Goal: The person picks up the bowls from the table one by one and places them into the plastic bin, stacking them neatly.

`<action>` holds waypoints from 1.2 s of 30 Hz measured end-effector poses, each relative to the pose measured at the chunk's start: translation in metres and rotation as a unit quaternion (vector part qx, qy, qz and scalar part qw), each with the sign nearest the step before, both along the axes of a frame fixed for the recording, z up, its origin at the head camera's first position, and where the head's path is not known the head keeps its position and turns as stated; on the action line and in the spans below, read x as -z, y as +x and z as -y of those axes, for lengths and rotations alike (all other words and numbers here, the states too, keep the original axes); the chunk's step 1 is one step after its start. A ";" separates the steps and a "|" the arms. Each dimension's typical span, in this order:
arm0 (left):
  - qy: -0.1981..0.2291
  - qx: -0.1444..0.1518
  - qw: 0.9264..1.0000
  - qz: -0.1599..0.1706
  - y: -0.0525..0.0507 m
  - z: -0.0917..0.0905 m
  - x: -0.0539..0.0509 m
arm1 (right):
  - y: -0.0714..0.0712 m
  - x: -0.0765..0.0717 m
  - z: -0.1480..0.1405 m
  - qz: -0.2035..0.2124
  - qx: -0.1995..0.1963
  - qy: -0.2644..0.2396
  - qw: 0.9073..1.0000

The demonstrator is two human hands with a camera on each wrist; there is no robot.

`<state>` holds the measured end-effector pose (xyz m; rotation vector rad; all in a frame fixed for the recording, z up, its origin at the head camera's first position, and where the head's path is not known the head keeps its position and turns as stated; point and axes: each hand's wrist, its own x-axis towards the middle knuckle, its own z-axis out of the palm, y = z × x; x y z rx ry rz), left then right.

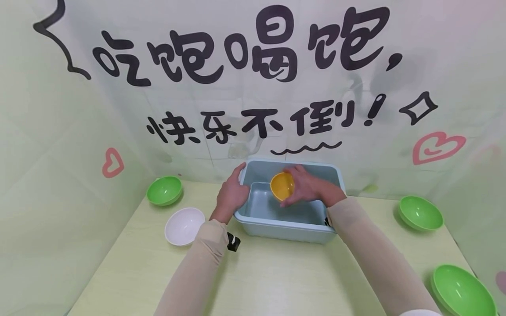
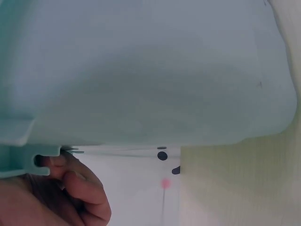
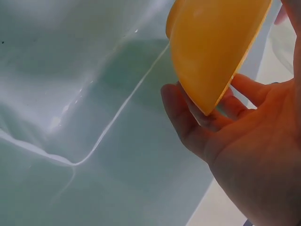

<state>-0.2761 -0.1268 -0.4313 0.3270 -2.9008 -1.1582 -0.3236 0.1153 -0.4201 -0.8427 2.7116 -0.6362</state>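
A small yellow bowl (image 1: 282,186) is in my right hand (image 1: 302,186), tilted inside the light blue plastic basin (image 1: 292,226). In the right wrist view, the fingers and thumb hold the bowl (image 3: 211,47) by its rim, above the basin's inner surface (image 3: 70,197). A pale line runs along that inner surface; I cannot tell whether it marks water. My left hand (image 1: 233,195) grips the basin's left rim. The left wrist view has its curled fingers (image 2: 89,193) at the rim's edge, beside the basin's outer wall (image 2: 150,94).
On the light table (image 1: 272,276), a white bowl (image 1: 184,226) and a green bowl (image 1: 164,191) stand left of the basin. Two more green bowls (image 1: 421,213) are at the right. A printed white curtain (image 1: 221,101) hangs close behind the basin.
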 end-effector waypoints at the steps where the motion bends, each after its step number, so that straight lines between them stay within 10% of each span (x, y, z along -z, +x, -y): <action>1: 0.000 0.000 1.000 -0.001 0.000 0.000 0.000 | 0.000 0.000 0.000 0.003 -0.002 0.003 1.000; 36: 0.011 0.001 1.000 0.001 0.001 -0.001 -0.001 | 0.001 0.005 -0.001 0.095 0.031 0.165 0.981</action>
